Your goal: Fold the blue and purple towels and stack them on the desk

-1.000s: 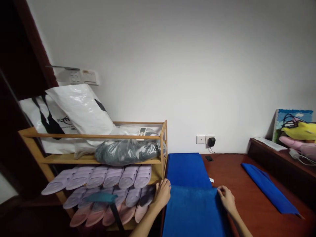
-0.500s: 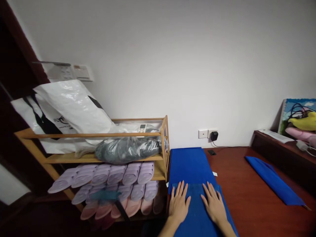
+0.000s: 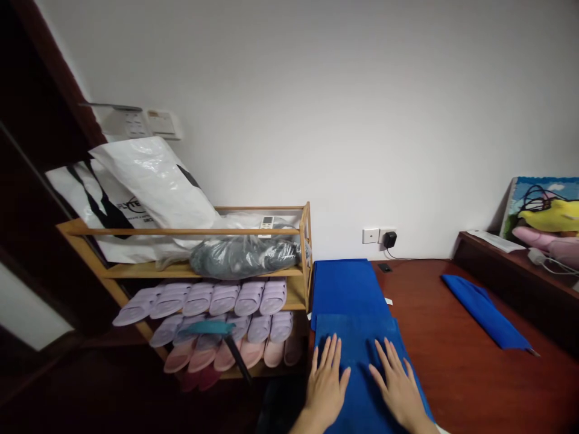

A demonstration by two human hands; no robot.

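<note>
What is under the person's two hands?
Blue cloth lies under the left hand and right hand; patches directly beneath them, and whatever the cloth covers, cannot be seen.

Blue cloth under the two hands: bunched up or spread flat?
Spread flat: the blue cloth lies smooth beneath the left hand and right hand, its far edge straight. Whether folded underneath, cannot tell.

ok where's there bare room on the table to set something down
Bare tabletop lies between the flat blue fabric and the narrow blue bundle, and again on the bundle's near side. It is crowded where the left hand and right hand spread over the fabric, on the raised ledge around the yellow item, and on the slipper rack.
</note>
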